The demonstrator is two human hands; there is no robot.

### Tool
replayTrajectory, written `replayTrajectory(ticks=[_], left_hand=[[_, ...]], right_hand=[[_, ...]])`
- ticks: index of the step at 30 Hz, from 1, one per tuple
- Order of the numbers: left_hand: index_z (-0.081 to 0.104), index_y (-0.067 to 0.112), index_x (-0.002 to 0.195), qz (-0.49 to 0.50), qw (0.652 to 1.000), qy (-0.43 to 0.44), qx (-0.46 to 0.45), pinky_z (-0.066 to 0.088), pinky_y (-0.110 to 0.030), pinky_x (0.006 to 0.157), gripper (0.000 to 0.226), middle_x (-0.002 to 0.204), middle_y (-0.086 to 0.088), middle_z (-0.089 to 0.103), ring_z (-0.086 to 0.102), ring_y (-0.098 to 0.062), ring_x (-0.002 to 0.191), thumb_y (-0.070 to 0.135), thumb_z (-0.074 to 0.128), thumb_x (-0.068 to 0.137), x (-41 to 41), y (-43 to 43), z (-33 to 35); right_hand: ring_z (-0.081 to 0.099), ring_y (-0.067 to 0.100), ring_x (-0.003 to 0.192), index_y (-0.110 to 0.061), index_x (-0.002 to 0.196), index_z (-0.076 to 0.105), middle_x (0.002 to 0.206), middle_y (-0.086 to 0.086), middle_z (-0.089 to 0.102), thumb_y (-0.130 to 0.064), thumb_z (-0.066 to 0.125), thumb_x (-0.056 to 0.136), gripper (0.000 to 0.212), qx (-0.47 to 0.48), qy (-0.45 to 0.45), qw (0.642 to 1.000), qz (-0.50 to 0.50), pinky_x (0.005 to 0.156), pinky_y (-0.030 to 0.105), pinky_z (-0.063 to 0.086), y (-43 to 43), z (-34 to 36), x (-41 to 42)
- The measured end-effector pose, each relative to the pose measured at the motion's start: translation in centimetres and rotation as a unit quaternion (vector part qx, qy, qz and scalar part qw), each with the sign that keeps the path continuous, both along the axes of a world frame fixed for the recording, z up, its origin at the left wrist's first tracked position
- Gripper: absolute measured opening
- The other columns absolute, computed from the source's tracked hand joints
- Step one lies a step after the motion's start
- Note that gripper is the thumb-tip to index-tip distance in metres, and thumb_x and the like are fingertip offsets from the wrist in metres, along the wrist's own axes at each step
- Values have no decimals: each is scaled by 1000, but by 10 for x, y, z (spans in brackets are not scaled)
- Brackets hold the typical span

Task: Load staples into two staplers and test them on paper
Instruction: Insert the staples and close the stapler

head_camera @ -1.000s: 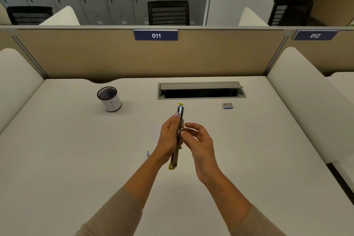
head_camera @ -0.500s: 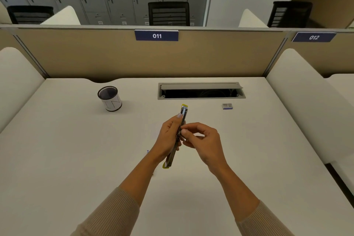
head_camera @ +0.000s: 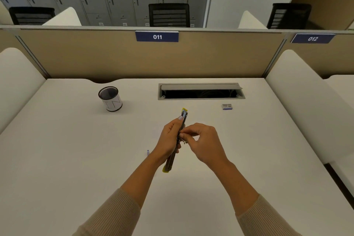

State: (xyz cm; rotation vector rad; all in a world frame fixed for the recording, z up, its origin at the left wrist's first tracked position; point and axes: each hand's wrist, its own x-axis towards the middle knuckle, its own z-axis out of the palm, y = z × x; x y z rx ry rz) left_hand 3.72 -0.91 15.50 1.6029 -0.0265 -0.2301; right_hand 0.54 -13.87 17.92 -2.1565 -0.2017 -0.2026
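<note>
Two hands are engaged on one stapler (head_camera: 184, 115), held above the desk (head_camera: 76, 159).

Left hand (head_camera: 169, 138): fingers curled round the stapler's middle, with one fingertip lying up along its side. Yellow ends project past the grip, one on the far side and one on the near side.

Right hand (head_camera: 204, 142): thumb and fingertips pinched against the stapler's middle, touching the left fingers. Whether staples lie between them cannot be told.

Staple box (head_camera: 227, 106): on the desk, beyond the grip and to its right, well apart.

Pen cup (head_camera: 110, 98): beyond the grip and to its left.

Small purple item (head_camera: 148, 152): just left of the left wrist, kind unclear.
</note>
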Motion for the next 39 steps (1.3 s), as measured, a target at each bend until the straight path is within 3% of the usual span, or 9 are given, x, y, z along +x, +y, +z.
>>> replayTrajectory(ticks=[3,9,16,22,29,34,39], left_hand=[[51,28,61,-10,1000,7,7,41,-18,42,47,51,8,48,43,-6,42,59,39,96,-2,1,-2],[54,29,61,-31,999,22,11,40,-18,41,47,50,9,48,44,-5,41,53,38,98,-5,1,-3],[56,33,57,-52,997,55,20,41,-18,42,50,50,9,53,46,-5,41,59,36,97,-6,3,-5],[61,22,76,-35,997,69,28,43,-18,44,50,53,7,54,48,-4,41,63,39,93,-4,4,-13],[62,15,80,7,997,74,37,51,-22,49,50,64,-2,58,55,-8,46,59,43,93,0,5,-29],[59,8,85,2,992,124,7,58,-35,56,41,69,-9,60,64,-20,53,48,54,94,0,9,-55],[59,5,91,39,988,150,-3,57,-30,56,34,74,-10,63,70,-24,60,39,60,94,-2,7,-81]], right_hand=[[63,3,82,-20,99,74,92,-8,72,-21,69,90,11,-28,-6,999,36,81,20,55,-5,-1,2],[60,11,88,-23,97,60,93,-16,58,-21,59,95,3,-66,6,992,104,66,18,49,-12,-6,1],[56,11,78,-32,95,44,95,-16,51,-17,47,100,16,-72,-20,995,72,62,16,48,-11,-22,-6],[58,12,100,-19,98,48,106,-2,52,-17,42,103,9,83,50,995,11,84,23,51,-11,-20,2],[72,12,95,-10,100,49,102,6,70,-16,41,104,12,298,219,927,-55,83,24,55,-19,-26,6],[72,18,92,1,102,56,100,14,70,-11,55,97,13,314,238,913,-104,72,24,56,-25,-47,5],[73,19,85,-4,87,65,90,9,74,-8,66,88,4,285,226,921,-138,68,20,57,-30,-65,3]])
